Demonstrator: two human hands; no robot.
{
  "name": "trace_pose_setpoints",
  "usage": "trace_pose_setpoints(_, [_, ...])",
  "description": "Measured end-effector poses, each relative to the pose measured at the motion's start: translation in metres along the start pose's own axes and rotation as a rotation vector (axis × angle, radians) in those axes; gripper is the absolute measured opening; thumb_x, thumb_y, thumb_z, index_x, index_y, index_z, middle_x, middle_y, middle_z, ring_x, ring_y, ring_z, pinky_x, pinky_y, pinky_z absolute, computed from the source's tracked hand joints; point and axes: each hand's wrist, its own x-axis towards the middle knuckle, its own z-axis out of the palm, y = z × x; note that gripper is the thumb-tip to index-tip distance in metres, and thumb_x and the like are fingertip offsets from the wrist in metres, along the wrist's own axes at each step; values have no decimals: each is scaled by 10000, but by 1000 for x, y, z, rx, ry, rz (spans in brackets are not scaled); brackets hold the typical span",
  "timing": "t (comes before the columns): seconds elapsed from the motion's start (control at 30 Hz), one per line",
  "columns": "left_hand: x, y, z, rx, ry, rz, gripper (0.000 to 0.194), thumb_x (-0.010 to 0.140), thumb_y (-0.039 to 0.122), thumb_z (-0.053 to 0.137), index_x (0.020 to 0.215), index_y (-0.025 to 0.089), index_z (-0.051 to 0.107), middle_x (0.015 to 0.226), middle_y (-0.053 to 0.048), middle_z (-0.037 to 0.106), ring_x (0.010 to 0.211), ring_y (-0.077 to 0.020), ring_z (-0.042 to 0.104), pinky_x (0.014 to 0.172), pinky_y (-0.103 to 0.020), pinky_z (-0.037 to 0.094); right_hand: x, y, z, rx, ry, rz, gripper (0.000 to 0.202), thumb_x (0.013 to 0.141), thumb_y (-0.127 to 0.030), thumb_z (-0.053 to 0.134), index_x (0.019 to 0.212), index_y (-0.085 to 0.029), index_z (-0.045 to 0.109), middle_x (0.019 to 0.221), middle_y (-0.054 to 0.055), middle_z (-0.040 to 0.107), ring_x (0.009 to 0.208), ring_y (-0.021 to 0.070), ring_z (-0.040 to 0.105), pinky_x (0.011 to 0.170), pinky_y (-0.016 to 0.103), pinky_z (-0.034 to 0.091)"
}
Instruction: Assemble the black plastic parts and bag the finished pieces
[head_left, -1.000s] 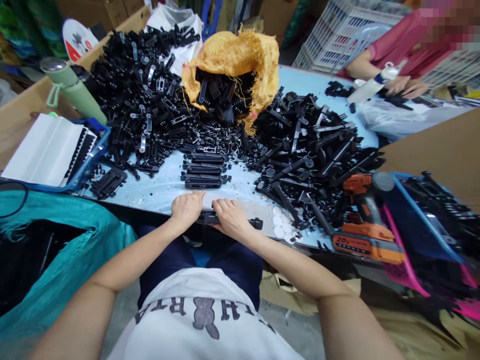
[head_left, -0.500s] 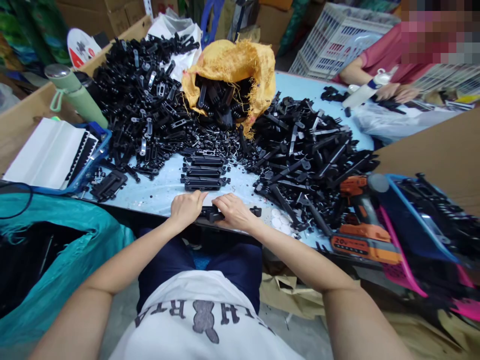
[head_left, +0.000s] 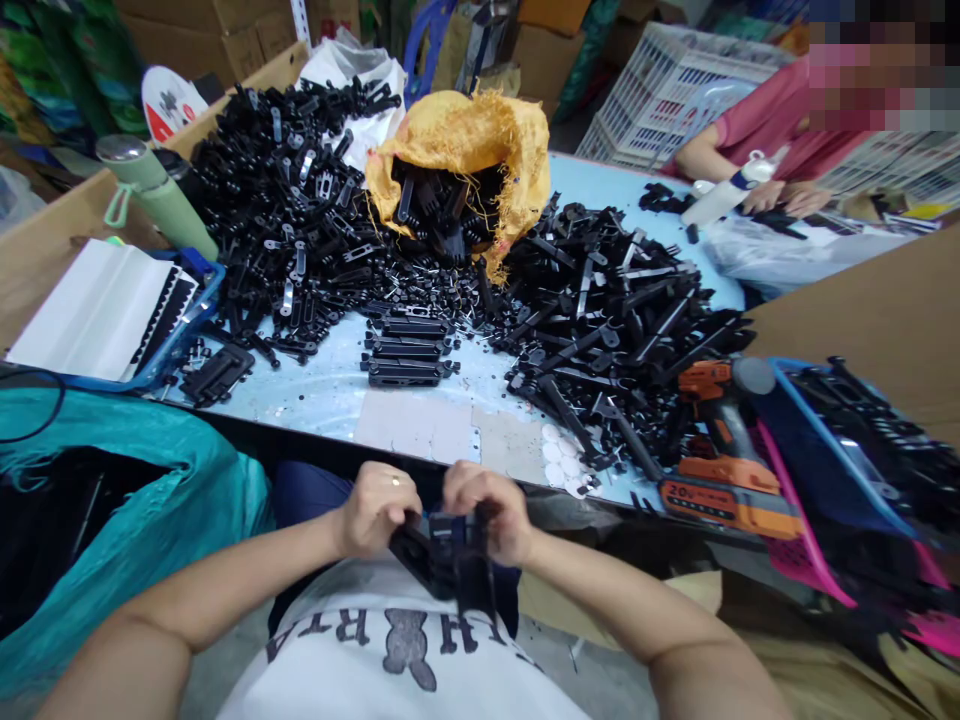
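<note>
Between both hands, in front of my shirt and below the table edge, is a black jointed bracket (head_left: pixel 450 552) with several arms folded out. My left hand (head_left: pixel 377 508) is closed on its left end, and a ring shows on one finger. Its right part is gripped by my right hand (head_left: pixel 491 510), fingers curled over it; motion blurs the details. Beyond the hands, flat grey sheets (head_left: pixel 412 422) lie along the table's near edge. Behind those, several similar black brackets (head_left: pixel 409 350) are lined up in a row.
Heaps of black parts (head_left: pixel 285 200) and black arms (head_left: pixel 600 300) cover the table around a yellow sack (head_left: pixel 457 130). An orange cordless drill (head_left: pixel 731 480) lies at the right near a blue basket (head_left: pixel 847 440). A green flask (head_left: pixel 157 195) stands left. A co-worker (head_left: pixel 780 130) works opposite.
Both hands have lifted the bracket off the table edge and drawn it back toward my body. The bracket is now tilted, with its arms spread, and the grey sheets are uncovered.
</note>
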Motion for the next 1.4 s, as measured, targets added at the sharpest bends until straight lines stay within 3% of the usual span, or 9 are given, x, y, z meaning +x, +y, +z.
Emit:
trace_pose_setpoints(0.17, [-16, -16, 26, 261, 164, 114, 716, 884, 611, 75, 866, 178, 644, 771, -102, 647, 789, -183, 620, 693, -324, 505, 22, 15, 53, -398, 144, 351, 409, 886, -409, 333, 1218, -211, 465, 1297, 174, 424, 1273, 300, 341, 940, 523, 367])
trace_pose_setpoints(0.3, [-15, -68, 12, 675, -95, 91, 587, 859, 634, 270, 1099, 227, 619, 984, -111, 643, 1003, -237, 586, 846, -380, 475, 75, 66, 18, -445, 60, 199, 394, 940, -273, 223, 1231, -210, 483, 1407, 109, 352, 1325, 197, 288, 1044, 438, 290])
trace_pose_setpoints(0.43, [2, -102, -5, 910, -400, 12, 420, 864, 418, 493, 1207, 181, 543, 1057, -141, 612, 1039, -256, 550, 900, -399, 421, 130, 118, -18, -735, -97, 165, 696, 763, -636, 528, 1318, -222, 456, 1468, 142, 261, 1363, 347, 148, 1071, 563, 104])
trace_pose_setpoints(0.57, [9, -105, -5, 973, -475, 17, 387, 859, 343, 521, 1199, 158, 525, 1059, -136, 602, 1021, -268, 530, 848, -411, 404, 157, 146, -13, -877, -105, 286, 834, 705, -732, 503, 1374, -247, 394, 1472, 157, 258, 1330, 397, 200, 1026, 639, 51])
trace_pose_setpoints(0.7, [12, -109, -7, 970, -441, -51, 391, 851, 329, 541, 1211, 177, 514, 1097, -135, 594, 1042, -269, 513, 839, -414, 379, 167, 154, -9, -946, -25, 379, 885, 707, -735, 495, 1373, -160, 397, 1485, 198, 199, 1334, 414, 176, 1019, 648, 34])
trace_pose_setpoints(0.83, [22, -122, -14, 947, -438, -82, 393, 831, 333, 576, 1190, 181, 528, 1100, -132, 599, 1031, -257, 524, 849, -414, 374, 173, 163, -28, -914, -48, 269, 810, 771, -715, 418, 1344, -142, 425, 1488, 176, 209, 1348, 348, 189, 1065, 568, 58])
trace_pose_setpoints(1.03, [38, -122, -12, 879, -416, -133, 494, 803, 364, 613, 1240, 169, 491, 1220, -163, 553, 1155, -275, 483, 934, -426, 363, 183, 185, -57, -856, -62, 310, 490, 928, -470, 326, 1263, -158, 502, 1325, 134, 469, 1143, 267, 421, 989, 431, 264])
trace_pose_setpoints(1.23, [37, -111, -4, 967, -376, -287, 724, 776, 496, 597, 1349, 103, 391, 1439, -223, 312, 1362, -341, 225, 1079, -486, 231, 171, 173, -47, -839, -167, 218, 517, 890, -549, 377, 1251, -204, 510, 1167, 104, 554, 1041, 249, 438, 915, 369, 294])
trace_pose_setpoints(1.4, [31, -117, -2, 1005, -424, -403, 839, 750, 531, 606, 1384, 57, 331, 1458, -247, 248, 1374, -357, 175, 1102, -476, 202, 171, 165, -32, -892, -239, 365, 588, 899, -591, 280, 1401, -293, 341, 1136, 122, 526, 1036, 268, 437, 862, 382, 326])
